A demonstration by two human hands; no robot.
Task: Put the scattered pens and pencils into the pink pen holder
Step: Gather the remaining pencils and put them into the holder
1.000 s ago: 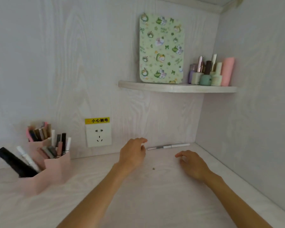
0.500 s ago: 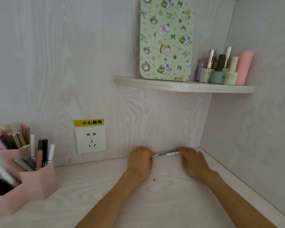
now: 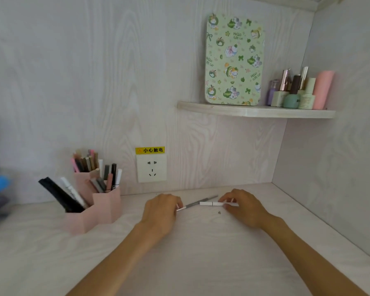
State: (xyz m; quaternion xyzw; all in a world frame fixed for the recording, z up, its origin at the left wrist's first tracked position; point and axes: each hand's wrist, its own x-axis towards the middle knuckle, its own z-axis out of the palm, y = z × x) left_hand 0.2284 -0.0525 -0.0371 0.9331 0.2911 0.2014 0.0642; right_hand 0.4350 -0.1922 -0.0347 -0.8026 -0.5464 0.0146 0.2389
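My left hand pinches the grey pen by its near end; my right hand pinches the white pen. Both pens sit low over the surface, right of the pink holder.

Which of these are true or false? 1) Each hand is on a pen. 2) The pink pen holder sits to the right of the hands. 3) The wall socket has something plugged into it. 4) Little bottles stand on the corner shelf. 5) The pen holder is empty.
1) True: the left hand pinches the grey pen, and the right hand grips the white pen.
2) False: the pink pen holder stands to the left of the hands.
3) False: the wall socket has nothing plugged in.
4) True: bottles stand on the corner shelf.
5) False: it already holds many pens.
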